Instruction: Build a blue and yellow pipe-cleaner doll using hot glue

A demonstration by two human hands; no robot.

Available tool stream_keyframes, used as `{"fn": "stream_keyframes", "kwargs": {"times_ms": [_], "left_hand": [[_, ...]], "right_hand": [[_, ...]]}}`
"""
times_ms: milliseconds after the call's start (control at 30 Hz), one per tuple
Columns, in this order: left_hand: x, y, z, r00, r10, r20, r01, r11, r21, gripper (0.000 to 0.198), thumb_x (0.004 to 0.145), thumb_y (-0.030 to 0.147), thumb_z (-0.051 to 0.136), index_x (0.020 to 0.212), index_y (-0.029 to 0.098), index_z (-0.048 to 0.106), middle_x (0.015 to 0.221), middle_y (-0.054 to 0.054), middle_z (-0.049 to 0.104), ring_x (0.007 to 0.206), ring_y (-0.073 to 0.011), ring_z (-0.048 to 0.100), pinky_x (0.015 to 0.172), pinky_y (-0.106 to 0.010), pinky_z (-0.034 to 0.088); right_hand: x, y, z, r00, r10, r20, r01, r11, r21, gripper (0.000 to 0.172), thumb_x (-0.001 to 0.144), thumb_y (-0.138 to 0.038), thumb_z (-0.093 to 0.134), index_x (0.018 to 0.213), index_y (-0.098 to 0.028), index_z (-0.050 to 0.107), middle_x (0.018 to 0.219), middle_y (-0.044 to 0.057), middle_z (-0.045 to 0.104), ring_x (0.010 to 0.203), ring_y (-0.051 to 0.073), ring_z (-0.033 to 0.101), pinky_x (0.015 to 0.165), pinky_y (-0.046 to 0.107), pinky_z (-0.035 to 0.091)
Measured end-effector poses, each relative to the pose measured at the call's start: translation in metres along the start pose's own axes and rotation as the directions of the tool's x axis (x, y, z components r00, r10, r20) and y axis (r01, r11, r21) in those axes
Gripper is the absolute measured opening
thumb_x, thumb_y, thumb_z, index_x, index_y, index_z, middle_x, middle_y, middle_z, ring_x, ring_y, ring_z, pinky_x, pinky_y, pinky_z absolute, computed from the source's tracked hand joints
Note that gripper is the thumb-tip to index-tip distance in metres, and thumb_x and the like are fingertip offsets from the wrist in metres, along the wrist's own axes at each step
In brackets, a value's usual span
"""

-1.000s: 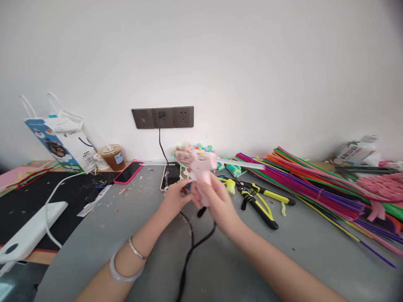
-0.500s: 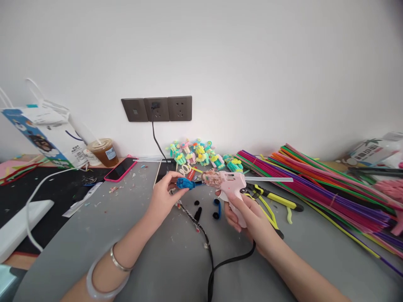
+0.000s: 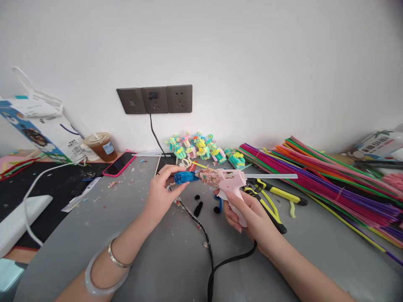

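Between the thumb and fingers of my left hand [image 3: 163, 188] is a blue fuzzy pipe-cleaner piece [image 3: 184, 178], held above the desk. My right hand [image 3: 247, 209] wraps round the handle of a pink hot glue gun [image 3: 233, 181], whose nozzle end is crusted with brownish glue. That nozzle points left and meets the right end of the blue piece; whether they touch I cannot tell. A clear glue stick [image 3: 270, 176] juts from the gun's back. Below lie small black fuzzy pieces [image 3: 198, 209] and a partly hidden blue strip with a black coil [image 3: 217, 209].
Yellow-and-black pliers [image 3: 267, 205] and bundles of coloured pipe cleaners [image 3: 333, 188] lie to the right. Several pastel pipe-cleaner figures [image 3: 201, 147] stand by the wall. At left are a pink-cased phone [image 3: 119, 164] and a drink cup [image 3: 105, 149]. A black cord [image 3: 208, 247] crosses the desk.
The glue gun's nozzle and the blue piece have come together, closing the small gap between them. The whole view has shifted slightly, with the wall sockets now higher.
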State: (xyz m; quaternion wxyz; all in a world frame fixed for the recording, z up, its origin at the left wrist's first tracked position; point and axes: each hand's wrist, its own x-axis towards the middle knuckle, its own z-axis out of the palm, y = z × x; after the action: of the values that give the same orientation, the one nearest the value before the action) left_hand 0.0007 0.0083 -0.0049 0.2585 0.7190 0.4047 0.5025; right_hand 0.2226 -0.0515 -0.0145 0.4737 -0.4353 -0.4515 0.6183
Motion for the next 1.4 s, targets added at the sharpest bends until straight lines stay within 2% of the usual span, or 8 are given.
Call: {"fn": "stream_keyframes", "kwargs": {"times_ms": [300, 933, 1400], "left_hand": [[-0.0013, -0.0029, -0.0003, 0.999, 0.046, 0.001, -0.046, 0.998, 0.030, 0.019, 0.083, 0.019, 0.069, 0.101, 0.022, 0.064, 0.102, -0.005, 0.064, 0.094, -0.0177, 0.064, 0.076, -0.026, 0.057], [-0.0017, -0.0031, 0.0001, 1.000, 0.009, 0.000, -0.009, 1.000, 0.002, 0.020, 0.083, 0.022, 0.070, 0.102, 0.023, 0.065, 0.102, -0.005, 0.062, 0.095, -0.0183, 0.063, 0.078, -0.027, 0.058], [-0.0009, 0.0009, 0.0001, 0.999, -0.020, -0.031, 0.020, 1.000, 0.000, 0.018, 0.081, 0.025, 0.071, 0.098, 0.023, 0.064, 0.097, -0.005, 0.063, 0.089, -0.0186, 0.064, 0.069, -0.024, 0.056]], "right_hand": [[-0.0004, -0.0024, 0.0006, 1.000, -0.011, -0.018, 0.010, 1.000, -0.017, 0.048, 0.084, -0.063, 0.062, 0.091, -0.016, 0.056, 0.053, -0.008, 0.040, 0.041, 0.007, 0.033, 0.041, 0.024, 0.023], [-0.0023, -0.0067, 0.0034, 1.000, -0.027, -0.009, 0.027, 0.999, -0.042, 0.052, 0.082, -0.065, 0.062, 0.096, -0.014, 0.058, 0.053, -0.008, 0.039, 0.042, 0.007, 0.032, 0.041, 0.025, 0.025], [-0.0020, -0.0050, 0.0023, 0.999, -0.047, -0.026, 0.045, 0.996, -0.080, 0.050, 0.083, -0.065, 0.061, 0.090, -0.016, 0.058, 0.054, -0.007, 0.040, 0.042, 0.008, 0.033, 0.041, 0.025, 0.025]]}}
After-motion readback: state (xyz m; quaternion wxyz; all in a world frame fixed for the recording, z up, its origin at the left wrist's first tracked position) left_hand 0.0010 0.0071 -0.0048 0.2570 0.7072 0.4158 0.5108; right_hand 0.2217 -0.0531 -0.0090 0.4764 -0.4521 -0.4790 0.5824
